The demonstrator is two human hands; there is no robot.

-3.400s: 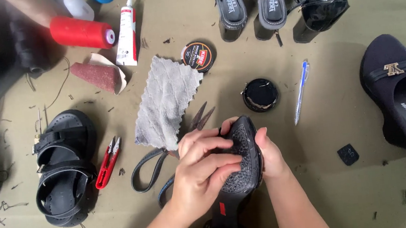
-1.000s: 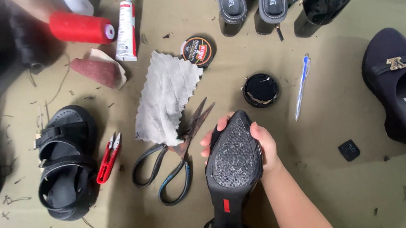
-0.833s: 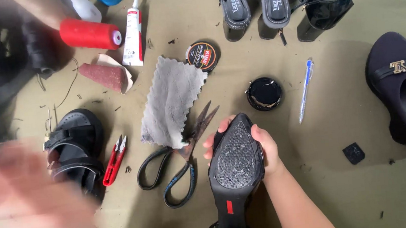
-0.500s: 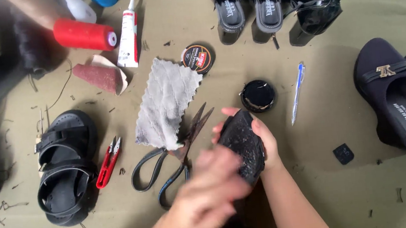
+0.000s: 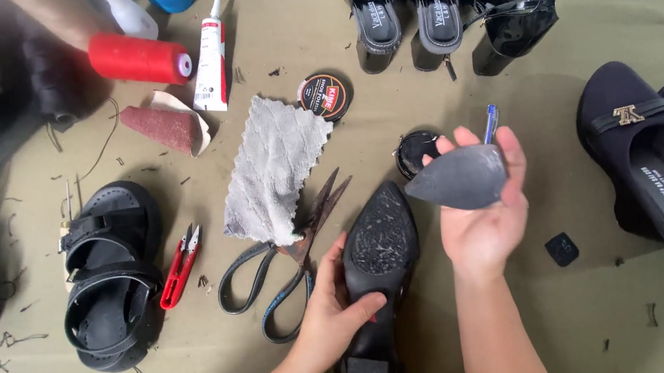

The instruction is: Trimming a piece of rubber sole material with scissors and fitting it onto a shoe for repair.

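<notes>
The left hand is gripping a black high-heeled shoe around its waist, sole turned up, thumb pressing across the arch. The right hand is holding a thin grey rubber sole piece on its open palm, fingers curling loosely around the edge, just right of the shoe's roughened forefoot.

The piece is resting rather than being pinched, so a tilt of the palm could be letting it slide off onto the olive-green mat. The large black-handled scissors are lying just left of the shoe, blades partly under the grey cloth; a careless reach that way risks a nick.

As for containers, an open round tin is sitting behind the right fingertips, its contents dark and hard to make out, and its printed lid is lying farther away. A white glue tube at the far left looks capped.
</notes>
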